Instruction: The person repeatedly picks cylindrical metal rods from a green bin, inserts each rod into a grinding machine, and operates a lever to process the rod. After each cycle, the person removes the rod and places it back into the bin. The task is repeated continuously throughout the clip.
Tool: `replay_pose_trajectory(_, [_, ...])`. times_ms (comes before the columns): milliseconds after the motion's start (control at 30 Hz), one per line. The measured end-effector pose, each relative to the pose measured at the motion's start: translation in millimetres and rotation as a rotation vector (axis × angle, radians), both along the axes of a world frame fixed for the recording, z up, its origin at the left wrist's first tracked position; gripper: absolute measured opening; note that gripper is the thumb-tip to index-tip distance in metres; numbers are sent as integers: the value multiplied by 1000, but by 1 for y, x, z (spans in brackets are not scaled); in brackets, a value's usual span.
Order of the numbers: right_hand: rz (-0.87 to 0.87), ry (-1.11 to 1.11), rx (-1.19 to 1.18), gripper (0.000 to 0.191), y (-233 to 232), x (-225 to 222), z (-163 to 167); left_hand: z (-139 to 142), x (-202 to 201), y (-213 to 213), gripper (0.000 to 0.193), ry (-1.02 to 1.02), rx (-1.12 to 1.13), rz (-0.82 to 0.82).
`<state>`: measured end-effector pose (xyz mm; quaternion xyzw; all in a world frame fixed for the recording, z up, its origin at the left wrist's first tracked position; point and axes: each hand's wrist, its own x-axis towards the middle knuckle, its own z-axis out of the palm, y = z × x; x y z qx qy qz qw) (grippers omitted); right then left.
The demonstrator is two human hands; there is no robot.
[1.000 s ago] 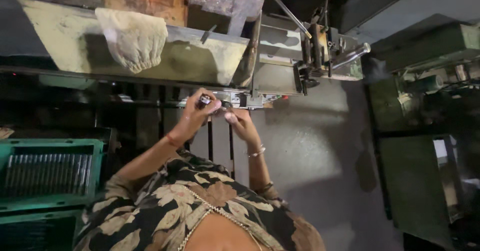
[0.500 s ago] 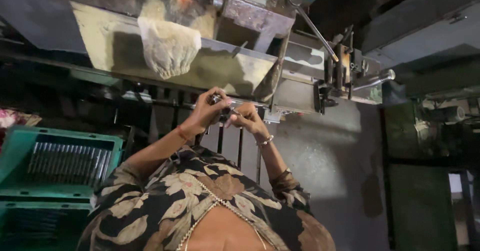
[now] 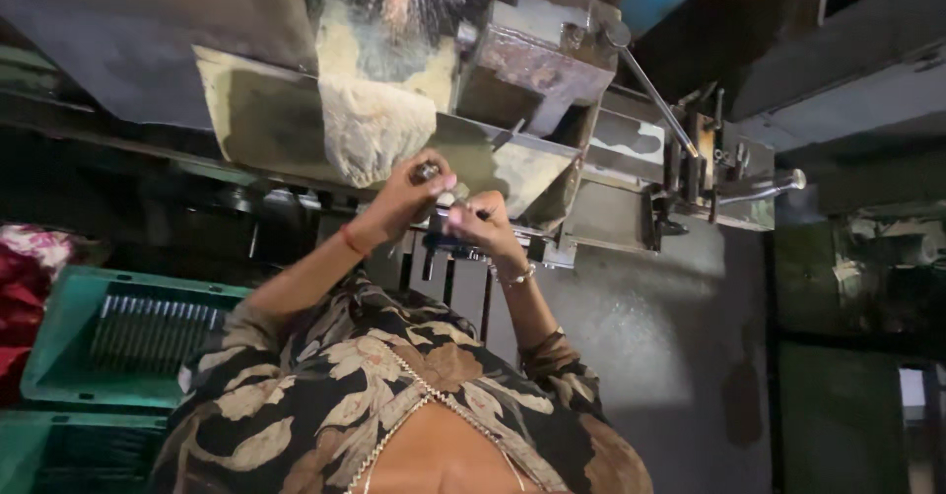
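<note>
My left hand (image 3: 406, 198), with a red thread at the wrist, is raised in front of me and pinches a small dark metal part (image 3: 427, 171) at its fingertips. My right hand (image 3: 483, 223), with a thin bangle on the wrist, is closed right beside it, its fingers on a thin metal piece (image 3: 445, 212) between the two hands. Both hands are held just before the edge of a worn metal machine bench (image 3: 256, 110). My patterned sleeves and chest fill the bottom of the view.
A dirty cloth (image 3: 374, 130) hangs over the bench edge above my hands. A rusty machine block (image 3: 537, 70) with a long lever (image 3: 655, 95) stands to the right. A green crate (image 3: 59, 356) with several metal rods sits at the left.
The view has swung, so the bench and cloth now sit further right. My hands stay close together on the small part, slightly higher against the bench edge.
</note>
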<state>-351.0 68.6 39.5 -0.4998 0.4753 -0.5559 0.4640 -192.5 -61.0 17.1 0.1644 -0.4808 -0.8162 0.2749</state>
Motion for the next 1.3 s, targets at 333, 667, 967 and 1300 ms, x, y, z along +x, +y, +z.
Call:
replay_pose_trajectory(333, [-263,964,-230,24,-37,-43,20,13,-55,-69,19,-111,-167,-216])
replay_pose_trajectory(667, [-963,1171,311,53,-27,-300,32,36,-156,-212,23,21,399,181])
replay_pose_trajectory(967, [-1077,1339,518,50,17,-386,11,51,-184,-284,27,-190,549,650])
replay_pose_trajectory(1300, [-1340,1397,551,57,14,-388,-19,31,-191,-294,30,-55,461,752])
